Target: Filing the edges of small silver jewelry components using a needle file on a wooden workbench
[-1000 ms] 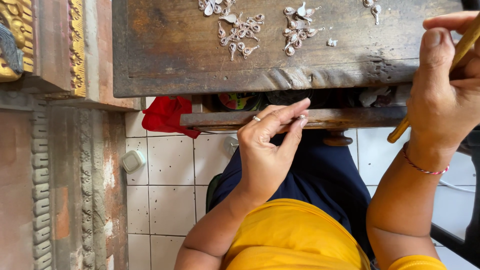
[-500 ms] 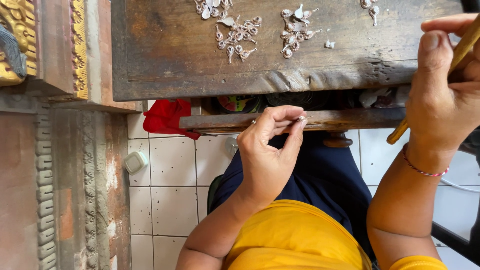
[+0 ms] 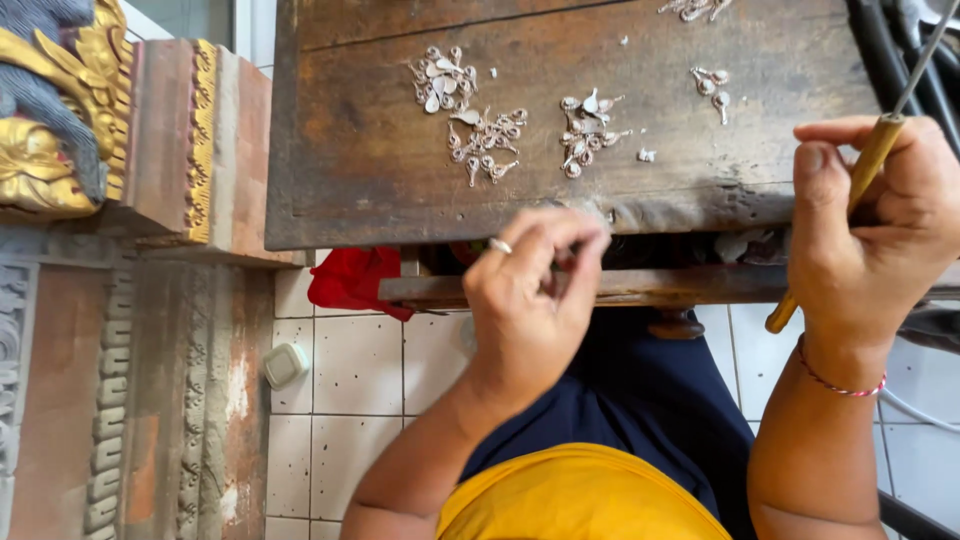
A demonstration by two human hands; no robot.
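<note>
My left hand (image 3: 530,300), a ring on one finger, hovers at the front edge of a dark worn wooden bench (image 3: 360,150). Its fingertips are pinched together, and I see nothing between them. My right hand (image 3: 870,240), with a red string bracelet on the wrist, grips a wooden-handled tool (image 3: 875,150) whose thin metal rod points up and right. Small silver pieces lie in clusters on the bench, one cluster (image 3: 485,135) beyond my left hand and another (image 3: 590,130) just to its right.
A wooden ledge (image 3: 660,285) runs below the bench edge, over my lap. A red cloth (image 3: 350,280) hangs under the bench at the left. Carved, gilded stonework (image 3: 50,120) stands at far left. A small white block (image 3: 285,365) lies on the tiled floor.
My left hand's fingers were stretched out flat; they have curled in and pinched shut near the bench edge. My right hand keeps the tool, hardly moving.
</note>
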